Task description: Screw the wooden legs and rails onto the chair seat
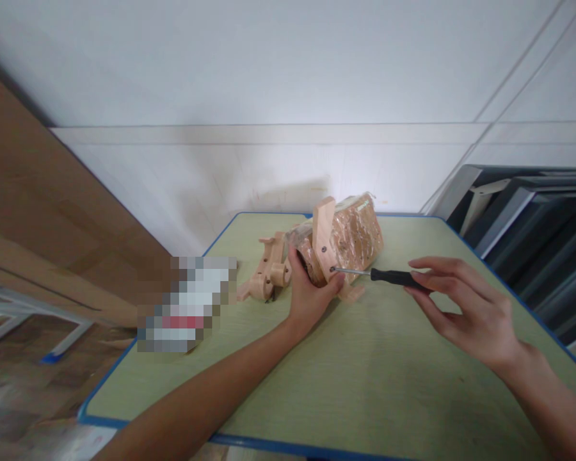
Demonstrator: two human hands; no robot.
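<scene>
Nearest us, our two forearms reach in from 6 o'clock over the green bench (365, 384) with its blue rim. Our right hand (465, 307) sits at about 3 o'clock of the scene; its grip is narrow, fingertips pinched on the black handle of a screwdriver (388, 276), the other fingers fanned loosely. That tool lies nearly level, its metal shaft running toward 9 o'clock from the grip, and its tip meets a screw on a wooden bracket (324, 246).

Our left hand (312, 294) is at the centre, its grip closed around the lower end of the bracket, thumb on the near left side and fingers curled beneath. The bracket stands tilted against a plastic-wrapped brown bundle (360, 234), which lies at 1 o'clock of that hand, touching the bracket. We cannot tell whether the fingers also touch the bundle.

Just at 9 o'clock of the left hand rests a wooden assembly (269, 272) of pale pieces. Further toward 9 o'clock, at the bench's left edge, lies a blurred patch (187, 304). A white wall (269, 77) stands at 12 o'clock.
</scene>
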